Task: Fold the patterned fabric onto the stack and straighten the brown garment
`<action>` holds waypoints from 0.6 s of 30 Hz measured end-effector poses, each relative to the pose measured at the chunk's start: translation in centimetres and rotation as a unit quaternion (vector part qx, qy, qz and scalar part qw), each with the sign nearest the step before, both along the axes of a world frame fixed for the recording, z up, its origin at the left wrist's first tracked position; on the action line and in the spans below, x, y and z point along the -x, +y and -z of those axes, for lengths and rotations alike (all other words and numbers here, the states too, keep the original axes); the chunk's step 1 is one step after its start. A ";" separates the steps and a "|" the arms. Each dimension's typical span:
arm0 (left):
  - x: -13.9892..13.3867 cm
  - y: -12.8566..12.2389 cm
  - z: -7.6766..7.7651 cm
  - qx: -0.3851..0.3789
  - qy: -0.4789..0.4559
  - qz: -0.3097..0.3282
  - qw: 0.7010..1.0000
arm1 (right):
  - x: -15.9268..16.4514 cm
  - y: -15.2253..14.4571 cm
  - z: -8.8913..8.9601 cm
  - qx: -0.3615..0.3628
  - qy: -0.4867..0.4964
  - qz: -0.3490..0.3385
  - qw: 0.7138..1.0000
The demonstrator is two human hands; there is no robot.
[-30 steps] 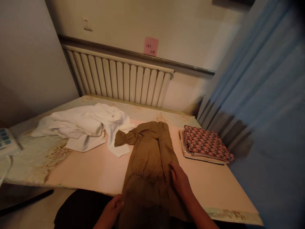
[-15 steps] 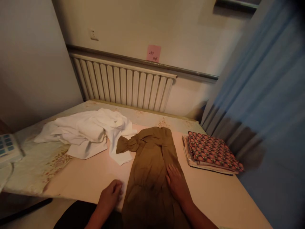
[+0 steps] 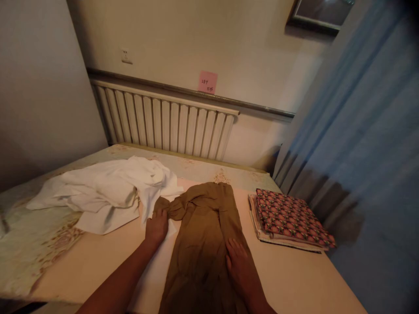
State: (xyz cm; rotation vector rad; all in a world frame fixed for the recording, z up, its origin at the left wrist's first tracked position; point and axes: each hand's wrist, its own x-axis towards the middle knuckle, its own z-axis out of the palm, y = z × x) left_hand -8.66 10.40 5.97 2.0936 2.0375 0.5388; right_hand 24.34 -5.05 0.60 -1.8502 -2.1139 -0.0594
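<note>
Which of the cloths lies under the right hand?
The brown garment, in the middle, its cuff at the left hand; the white cloth lies crumpled to its left, the patterned cloth sits folded to its right.

The brown garment is cut off at six o'clock, the dark picture frame at one o'clock, the blue curtain at three o'clock.

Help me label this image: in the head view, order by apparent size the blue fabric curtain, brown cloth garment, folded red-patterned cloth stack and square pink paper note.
1. Blue fabric curtain
2. Brown cloth garment, cut off below
3. Folded red-patterned cloth stack
4. Square pink paper note
</note>
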 end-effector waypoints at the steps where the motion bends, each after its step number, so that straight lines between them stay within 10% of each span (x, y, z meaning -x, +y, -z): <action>1: 0.1 0.5 -0.2 0.004 -0.009 -0.008 1.000 | 0.0 0.1 0.0 -0.003 0.003 0.000 1.000; 10: 1.2 5.2 -6.4 -0.043 -0.187 -0.130 0.973 | -0.2 0.6 0.6 -0.005 0.016 0.011 1.000; 18: -6.2 3.2 -13.0 -0.128 -0.396 0.013 0.909 | -0.5 0.6 1.0 -0.017 0.032 -0.005 0.999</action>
